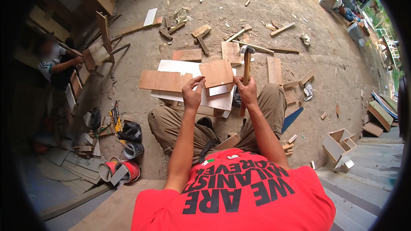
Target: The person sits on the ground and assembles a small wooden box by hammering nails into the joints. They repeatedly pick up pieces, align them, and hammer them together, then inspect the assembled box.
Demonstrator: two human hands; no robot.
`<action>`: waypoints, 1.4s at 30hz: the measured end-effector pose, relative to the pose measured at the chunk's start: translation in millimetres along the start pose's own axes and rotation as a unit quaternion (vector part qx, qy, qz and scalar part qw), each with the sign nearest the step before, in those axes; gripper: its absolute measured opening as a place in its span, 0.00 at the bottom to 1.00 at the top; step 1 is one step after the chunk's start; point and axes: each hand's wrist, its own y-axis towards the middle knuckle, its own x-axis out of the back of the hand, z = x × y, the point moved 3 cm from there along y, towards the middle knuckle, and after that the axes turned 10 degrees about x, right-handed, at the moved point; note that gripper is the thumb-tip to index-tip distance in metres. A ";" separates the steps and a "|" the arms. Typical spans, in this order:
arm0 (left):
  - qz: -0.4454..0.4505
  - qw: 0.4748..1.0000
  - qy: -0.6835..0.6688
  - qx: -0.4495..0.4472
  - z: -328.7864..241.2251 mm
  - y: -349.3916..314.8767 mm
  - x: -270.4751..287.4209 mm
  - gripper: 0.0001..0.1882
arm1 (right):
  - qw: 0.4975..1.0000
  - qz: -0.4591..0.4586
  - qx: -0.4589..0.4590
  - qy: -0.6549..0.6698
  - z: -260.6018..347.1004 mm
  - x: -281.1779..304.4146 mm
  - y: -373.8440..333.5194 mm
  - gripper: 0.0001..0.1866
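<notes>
left hand [192, 94]: centre, fingers bunched at board's left edge, cannot tell whether gripping | right hand [247, 90]: centre, wrapped round wooden-handled metal-head claw hammer [247, 65], head toward top of frame | squarish light-brown plywood board [217, 72]: centre, between hands, over white rectangular panel [222, 102] | blue flat saw blade [292, 119]: right of centre

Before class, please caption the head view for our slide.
Right hand holding a wooden-handled metal-headed hammer, left hand at a square brown wooden panel over a white rectangular board.
</notes>
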 end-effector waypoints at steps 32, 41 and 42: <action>0.017 0.993 0.091 -0.068 7.1 0.9 1.2 0.10 | 1.000 0.000 0.006 -0.028 6.7 1.2 -3.6 0.23; 0.049 0.991 0.113 -0.055 0.7 4.4 5.6 0.10 | 1.000 -0.008 0.016 -0.018 4.5 -1.5 -2.9 0.25; 0.052 0.992 0.108 -0.049 -1.2 3.4 4.6 0.10 | 1.000 -0.002 0.015 -0.019 3.6 -1.0 -3.2 0.23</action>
